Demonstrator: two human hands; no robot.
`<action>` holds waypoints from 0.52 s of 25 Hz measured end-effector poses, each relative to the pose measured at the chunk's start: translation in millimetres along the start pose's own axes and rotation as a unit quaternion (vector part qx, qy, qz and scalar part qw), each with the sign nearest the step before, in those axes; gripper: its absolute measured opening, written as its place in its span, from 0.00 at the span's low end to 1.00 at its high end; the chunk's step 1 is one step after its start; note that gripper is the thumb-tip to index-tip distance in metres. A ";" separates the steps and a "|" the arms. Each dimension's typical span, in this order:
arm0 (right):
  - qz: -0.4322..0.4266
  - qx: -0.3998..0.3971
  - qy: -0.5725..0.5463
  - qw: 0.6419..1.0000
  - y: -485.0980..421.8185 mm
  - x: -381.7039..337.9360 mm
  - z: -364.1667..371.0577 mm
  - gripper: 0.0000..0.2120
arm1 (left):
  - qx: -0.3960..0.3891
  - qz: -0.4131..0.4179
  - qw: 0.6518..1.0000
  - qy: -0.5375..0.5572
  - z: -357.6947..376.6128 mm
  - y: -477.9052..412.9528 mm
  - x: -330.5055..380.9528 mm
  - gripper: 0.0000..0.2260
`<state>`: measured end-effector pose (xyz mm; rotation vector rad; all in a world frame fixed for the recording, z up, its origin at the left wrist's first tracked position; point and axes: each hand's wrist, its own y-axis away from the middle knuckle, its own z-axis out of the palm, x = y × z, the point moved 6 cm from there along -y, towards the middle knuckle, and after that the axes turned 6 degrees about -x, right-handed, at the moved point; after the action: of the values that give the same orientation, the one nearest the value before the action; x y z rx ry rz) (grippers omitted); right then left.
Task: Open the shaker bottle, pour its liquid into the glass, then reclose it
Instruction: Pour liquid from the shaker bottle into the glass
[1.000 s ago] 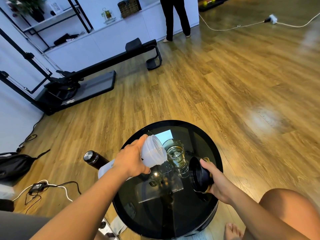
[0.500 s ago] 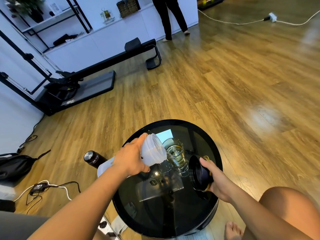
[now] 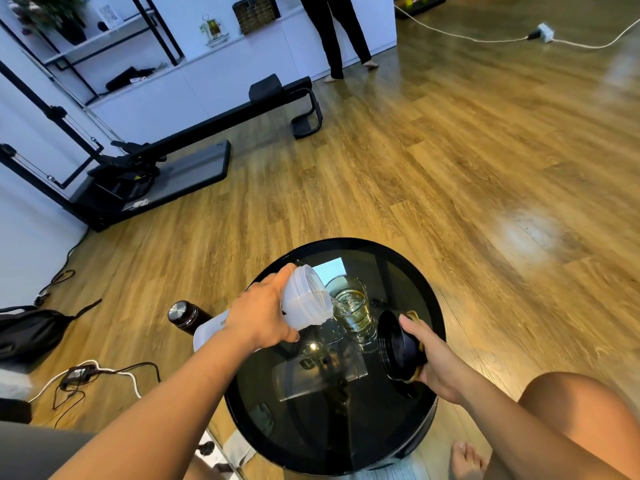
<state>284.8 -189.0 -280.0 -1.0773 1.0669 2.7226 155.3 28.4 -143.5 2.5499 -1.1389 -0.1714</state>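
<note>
Shaker bottle, translucent white, lid off, tipped nearly on its side above the left part of the round black glass bench, open mouth pointing right and just over the rim of the glass. Thin clear stream runs from the mouth into the glass. Glass stands upright on the bench near its far side, partly filled with pale yellowish liquid. The bottle's base end sticks out past the bench's left edge. Left hand grips the bottle round its middle, fingers and thumb wrapped on it. Right hand holds the black lid to the right of the glass, just above the bench, fingers curled round its back, hollow underside facing left toward the bottle; lid and glass near each other, not touching. Bare knee and foot at lower right. On the wood floor left of the bench, a dark thermos with a steel cap, partly hidden behind the bottle. Farther left, a black bag and a power adapter with cables. Black exercise machine along the far wall; another person's legs stand by the white cabinet; power strip at top right.
</note>
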 end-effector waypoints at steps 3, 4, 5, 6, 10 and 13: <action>0.000 0.006 -0.002 1.000 2.3 -0.8 0.6 0.05 | 0.000 0.002 1.000 -0.001 -1.2 0.0 -0.9 0.50; 0.000 0.006 -0.002 1.000 2.7 -0.9 1.0 0.05 | 0.000 0.002 1.000 0.000 -1.4 0.0 -1.1 0.49; -0.001 0.006 -0.002 1.000 3.3 -1.3 1.6 0.05 | 0.000 0.002 1.000 0.001 -1.6 -0.1 -1.1 0.49; -0.002 0.007 -0.004 1.000 3.8 -1.7 1.7 0.05 | 0.000 0.002 1.000 0.001 -1.9 -0.1 -1.2 0.49; 0.002 0.009 -0.002 1.000 4.3 -3.2 2.5 0.05 | 0.000 0.002 1.000 0.003 -2.9 0.0 -1.6 0.49; 0.006 0.004 0.000 1.000 3.9 -2.0 2.8 0.05 | -0.001 0.003 1.000 0.004 -3.9 -0.4 -1.0 0.49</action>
<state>283.6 -189.8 -274.9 -1.0728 1.0865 2.7244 155.8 30.4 -140.0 2.5433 -1.1438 -0.1614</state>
